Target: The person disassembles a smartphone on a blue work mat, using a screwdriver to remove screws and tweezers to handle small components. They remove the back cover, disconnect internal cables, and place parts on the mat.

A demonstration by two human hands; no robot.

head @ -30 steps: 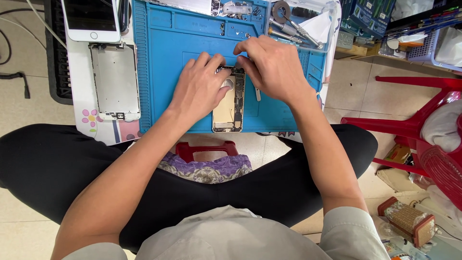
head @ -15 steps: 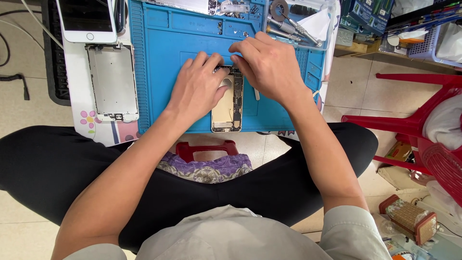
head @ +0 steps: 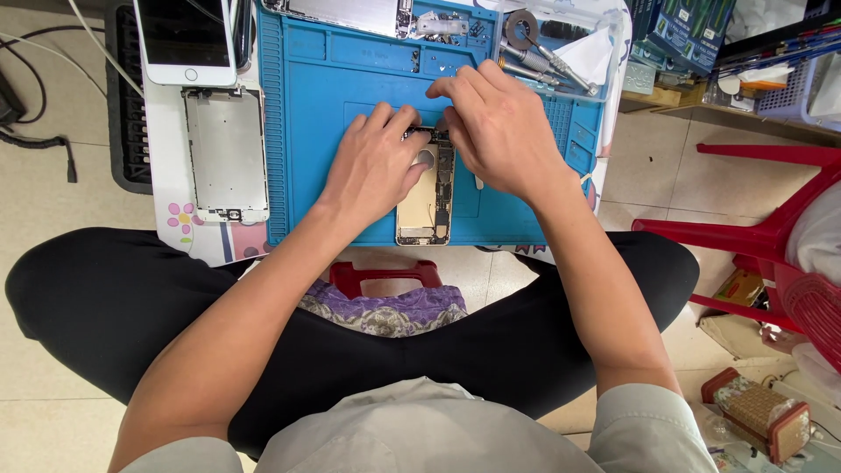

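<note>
From the head view, looking down past my knees, the opened phone body (head: 426, 197) lies lengthwise on the blue repair mat (head: 333, 96), its gold-toned inside facing up and its lower end near the mat's front edge. My left hand (head: 372, 166) rests palm down along the phone's left side, fingers close together and laid flat, their tips at the phone's upper left corner. My right hand (head: 501, 131) comes in from the other side, fingers curled and bunched over the phone's top end, so both sets of fingertips meet just above the dark circuit strip. What my right fingertips pinch there I cannot tell; they cover that spot, and any tool or part under them is hidden. The phone's upper edge is masked by both hands. To the left of the mat, well apart, a bare metal screen frame (head: 226, 153) lies flat, with a white phone (head: 186, 39) beyond it, cut off by the picture's top. Metal tools (head: 539, 52) sit at the mat's far right corner, too small to name singly.
</note>
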